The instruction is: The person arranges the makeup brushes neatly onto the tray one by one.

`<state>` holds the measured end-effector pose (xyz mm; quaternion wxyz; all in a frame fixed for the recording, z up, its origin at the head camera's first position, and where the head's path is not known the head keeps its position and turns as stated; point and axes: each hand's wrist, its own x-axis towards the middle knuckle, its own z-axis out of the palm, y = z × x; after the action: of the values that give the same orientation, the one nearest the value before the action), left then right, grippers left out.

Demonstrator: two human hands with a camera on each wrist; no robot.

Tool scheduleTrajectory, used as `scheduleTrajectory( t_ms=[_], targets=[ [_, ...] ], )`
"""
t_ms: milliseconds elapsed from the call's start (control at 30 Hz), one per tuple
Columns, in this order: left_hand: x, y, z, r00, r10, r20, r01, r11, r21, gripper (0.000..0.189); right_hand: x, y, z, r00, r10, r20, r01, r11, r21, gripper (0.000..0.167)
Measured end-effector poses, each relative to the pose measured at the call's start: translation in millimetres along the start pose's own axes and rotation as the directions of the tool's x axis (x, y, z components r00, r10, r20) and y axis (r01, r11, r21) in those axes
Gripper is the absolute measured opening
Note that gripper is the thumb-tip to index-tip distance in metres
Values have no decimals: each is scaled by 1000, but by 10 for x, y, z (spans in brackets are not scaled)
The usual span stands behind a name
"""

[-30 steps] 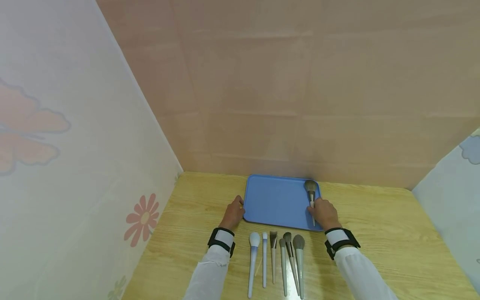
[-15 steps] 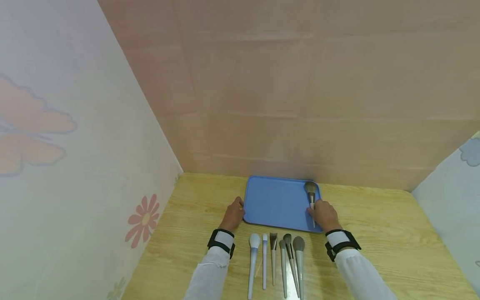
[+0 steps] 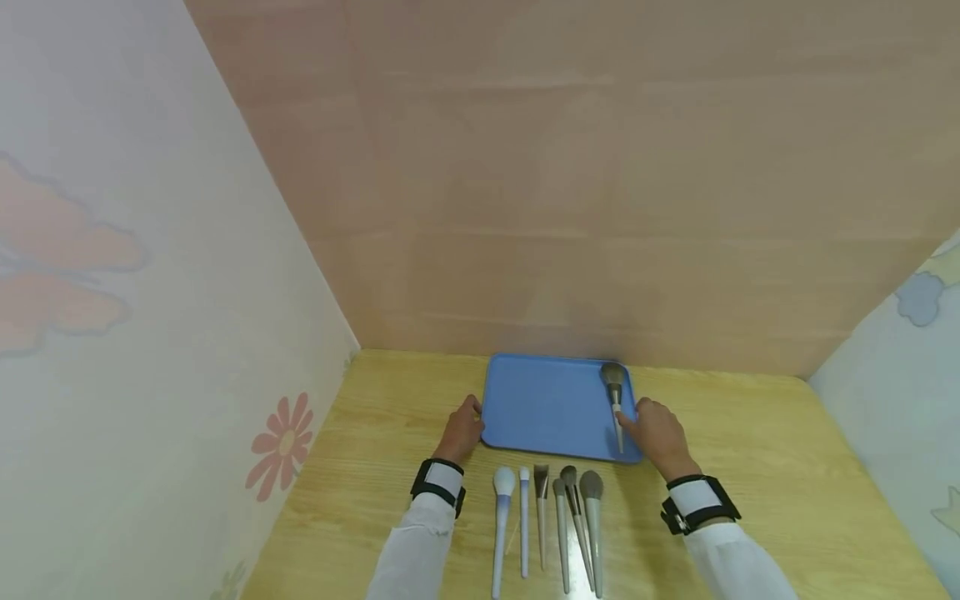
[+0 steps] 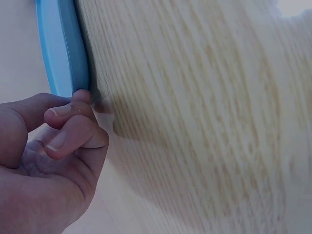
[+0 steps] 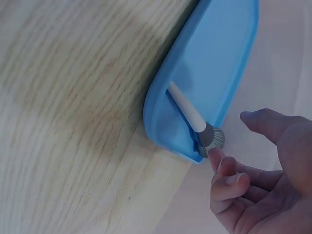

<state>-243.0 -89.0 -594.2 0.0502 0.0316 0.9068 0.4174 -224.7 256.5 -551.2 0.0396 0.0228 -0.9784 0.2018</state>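
Observation:
A blue tray [image 3: 543,404] lies on the wooden table, near the back wall. Along its right side rests a makeup brush [image 3: 613,382] with a grey-brown head pointing away and a white handle [image 5: 186,106]. My left hand [image 3: 461,430] pinches the tray's left edge near the front corner, its other fingers curled, as the left wrist view shows. Beside the right edge is my right hand [image 3: 662,433]. In the right wrist view its thumb [image 5: 265,124] stands away from the fingers, and a fingertip is close to the brush head.
In front of the tray several makeup brushes lie in a row, among them a white-headed brush [image 3: 504,483], a flat brush [image 3: 542,483] and a grey-headed brush [image 3: 592,487]. A flower-printed wall [image 3: 187,375] rises on the left; a brown wall [image 3: 487,208] stands behind.
My right hand has let go of the brush handle and drawn slightly right, its thumb spreading. The brush stays on the tray. The left hand keeps its place at the tray edge.

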Motion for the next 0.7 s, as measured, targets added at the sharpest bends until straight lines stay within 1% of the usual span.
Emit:
scheduleTrajectory(
  t_ms=[133,267,467,600,700],
  targets=[
    [20,3,-35,1000,-22,4,22,1000,-2,18,-59,-24,-38,1000,-14,-12,14,1000,3,48],
    [31,11,-61,1000,-30,6,30,1000,9,19,-146,-48,-53,1000,-10,-4,11,1000,18,49],
    [52,-1,-72,999,-33,-9,33,999,13,18,-323,-148,-87,1000,3,7,-4,998,68,42],
    [53,-20,-63,1000,-23,-8,23,1000,18,18,-479,-203,-95,1000,9,2,-9,996,87,35],
    [41,-23,-69,1000,-23,-2,23,1000,18,18,-591,-247,-100,1000,16,13,-18,993,115,31]
  ],
)
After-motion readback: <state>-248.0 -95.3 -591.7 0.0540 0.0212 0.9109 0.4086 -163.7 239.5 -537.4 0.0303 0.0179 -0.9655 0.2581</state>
